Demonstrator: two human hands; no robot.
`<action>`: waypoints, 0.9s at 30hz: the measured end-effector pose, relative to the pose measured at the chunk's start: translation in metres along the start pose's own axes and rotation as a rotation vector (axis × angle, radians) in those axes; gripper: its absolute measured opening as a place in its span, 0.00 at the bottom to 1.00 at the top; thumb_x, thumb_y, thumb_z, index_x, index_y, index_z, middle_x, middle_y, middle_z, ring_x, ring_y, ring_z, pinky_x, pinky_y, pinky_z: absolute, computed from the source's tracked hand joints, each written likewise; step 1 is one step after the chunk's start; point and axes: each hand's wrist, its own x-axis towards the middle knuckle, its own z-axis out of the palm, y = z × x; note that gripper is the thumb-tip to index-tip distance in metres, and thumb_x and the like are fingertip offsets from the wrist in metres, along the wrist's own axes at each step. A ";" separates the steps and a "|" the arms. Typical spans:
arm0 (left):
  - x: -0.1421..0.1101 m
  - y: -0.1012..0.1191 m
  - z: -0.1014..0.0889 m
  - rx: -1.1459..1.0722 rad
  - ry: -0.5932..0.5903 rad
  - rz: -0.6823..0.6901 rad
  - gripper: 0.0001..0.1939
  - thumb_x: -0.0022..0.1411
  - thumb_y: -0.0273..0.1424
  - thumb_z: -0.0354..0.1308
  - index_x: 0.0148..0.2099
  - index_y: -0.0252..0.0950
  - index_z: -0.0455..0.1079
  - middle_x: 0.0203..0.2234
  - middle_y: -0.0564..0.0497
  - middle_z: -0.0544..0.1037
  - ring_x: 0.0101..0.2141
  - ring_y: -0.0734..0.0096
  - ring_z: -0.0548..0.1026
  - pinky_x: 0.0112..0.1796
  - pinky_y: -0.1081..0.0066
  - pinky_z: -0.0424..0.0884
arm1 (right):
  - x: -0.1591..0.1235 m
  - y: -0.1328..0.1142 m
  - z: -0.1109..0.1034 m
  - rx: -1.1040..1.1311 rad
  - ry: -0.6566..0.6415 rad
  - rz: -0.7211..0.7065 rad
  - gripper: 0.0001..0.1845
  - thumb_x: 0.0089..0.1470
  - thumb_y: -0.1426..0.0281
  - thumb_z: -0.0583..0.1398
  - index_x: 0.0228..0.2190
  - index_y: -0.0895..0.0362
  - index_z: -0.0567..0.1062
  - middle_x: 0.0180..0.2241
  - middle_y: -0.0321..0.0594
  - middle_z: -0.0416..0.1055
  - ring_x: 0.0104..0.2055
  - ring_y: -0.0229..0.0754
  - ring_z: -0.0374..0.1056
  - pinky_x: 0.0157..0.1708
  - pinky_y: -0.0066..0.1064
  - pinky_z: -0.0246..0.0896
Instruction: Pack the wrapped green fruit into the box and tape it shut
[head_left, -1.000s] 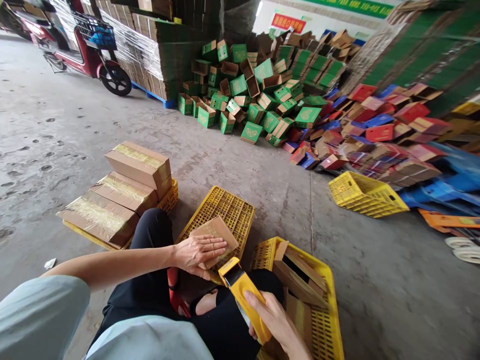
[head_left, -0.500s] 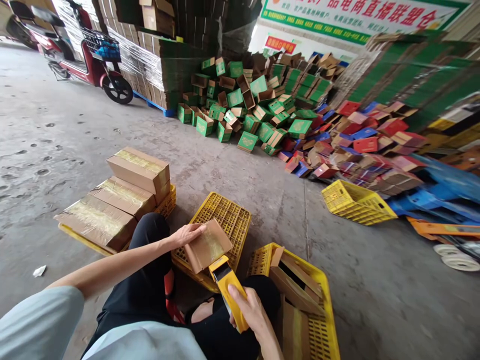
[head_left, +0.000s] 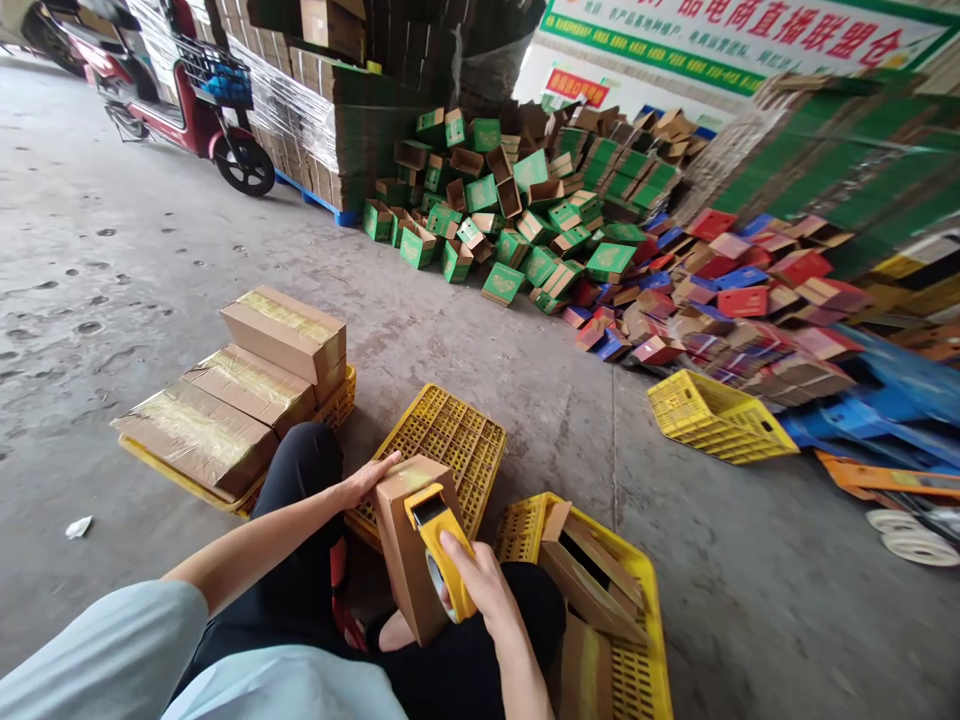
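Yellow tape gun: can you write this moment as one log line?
Right hand: holds yellow tape gun at cardboard box | left hand: touches box's upper edge | beyond box: yellow crate

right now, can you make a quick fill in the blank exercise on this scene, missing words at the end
The right grip holds a tape dispenser whose body is coloured ____.
The left grip touches the edge of a box made of ____.
The basket on the red scooter holds something coloured ____.
Missing words: yellow; cardboard; blue.
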 end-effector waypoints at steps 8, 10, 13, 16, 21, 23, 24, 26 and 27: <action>0.009 0.026 -0.036 0.130 -0.019 0.288 0.48 0.66 0.67 0.43 0.62 0.31 0.75 0.59 0.41 0.77 0.64 0.46 0.70 0.67 0.54 0.60 | 0.096 -0.029 0.050 -0.100 -0.055 0.055 0.30 0.63 0.45 0.56 0.31 0.60 0.77 0.21 0.49 0.75 0.23 0.48 0.73 0.31 0.40 0.73; 0.007 0.023 -0.034 0.175 -0.062 0.289 0.47 0.67 0.67 0.42 0.67 0.33 0.71 0.64 0.42 0.72 0.65 0.48 0.68 0.67 0.53 0.59 | 0.105 -0.029 0.048 -0.117 -0.062 0.081 0.30 0.64 0.46 0.56 0.32 0.61 0.77 0.21 0.50 0.75 0.24 0.50 0.74 0.32 0.43 0.74; 0.006 0.012 -0.028 0.248 -0.085 0.303 0.45 0.71 0.63 0.38 0.71 0.35 0.65 0.67 0.43 0.68 0.67 0.51 0.66 0.68 0.54 0.59 | 0.106 -0.025 0.040 -0.126 -0.067 0.124 0.29 0.64 0.47 0.57 0.33 0.61 0.78 0.22 0.51 0.75 0.25 0.51 0.75 0.33 0.44 0.74; 0.007 0.001 -0.028 0.359 -0.112 0.374 0.40 0.75 0.57 0.34 0.73 0.37 0.60 0.69 0.44 0.65 0.68 0.55 0.64 0.69 0.54 0.55 | 0.102 -0.020 0.037 -0.116 -0.075 0.147 0.28 0.63 0.46 0.56 0.33 0.59 0.77 0.20 0.48 0.74 0.23 0.50 0.73 0.30 0.42 0.73; 0.013 -0.011 -0.037 0.608 -0.240 0.511 0.33 0.79 0.51 0.34 0.78 0.45 0.47 0.72 0.47 0.58 0.71 0.60 0.58 0.72 0.51 0.39 | 0.094 -0.015 0.035 -0.103 -0.076 0.159 0.30 0.60 0.42 0.57 0.33 0.59 0.75 0.19 0.45 0.74 0.20 0.46 0.72 0.26 0.37 0.70; 0.014 -0.015 -0.038 0.666 -0.293 0.555 0.34 0.78 0.53 0.37 0.78 0.47 0.44 0.73 0.46 0.56 0.71 0.58 0.57 0.71 0.49 0.36 | 0.087 -0.011 0.031 -0.094 -0.071 0.167 0.31 0.59 0.41 0.58 0.33 0.59 0.75 0.20 0.46 0.75 0.21 0.46 0.72 0.26 0.36 0.70; 0.014 -0.016 -0.038 0.690 -0.312 0.572 0.35 0.77 0.54 0.39 0.78 0.46 0.44 0.73 0.45 0.55 0.71 0.57 0.57 0.71 0.48 0.36 | 0.083 -0.008 0.028 -0.086 -0.070 0.173 0.31 0.58 0.41 0.58 0.33 0.59 0.75 0.21 0.46 0.75 0.21 0.46 0.73 0.26 0.35 0.70; 0.013 -0.019 -0.037 0.731 -0.333 0.584 0.38 0.76 0.56 0.41 0.78 0.45 0.43 0.74 0.43 0.53 0.72 0.54 0.54 0.70 0.46 0.35 | 0.073 -0.003 0.024 -0.071 -0.081 0.191 0.31 0.58 0.41 0.59 0.33 0.58 0.73 0.21 0.46 0.76 0.22 0.46 0.73 0.26 0.34 0.70; 0.012 -0.020 -0.036 0.747 -0.337 0.585 0.39 0.75 0.56 0.42 0.78 0.45 0.43 0.74 0.42 0.53 0.72 0.54 0.53 0.70 0.45 0.35 | 0.069 0.000 0.023 -0.067 -0.090 0.197 0.30 0.58 0.41 0.59 0.33 0.58 0.73 0.21 0.45 0.76 0.22 0.45 0.74 0.26 0.34 0.70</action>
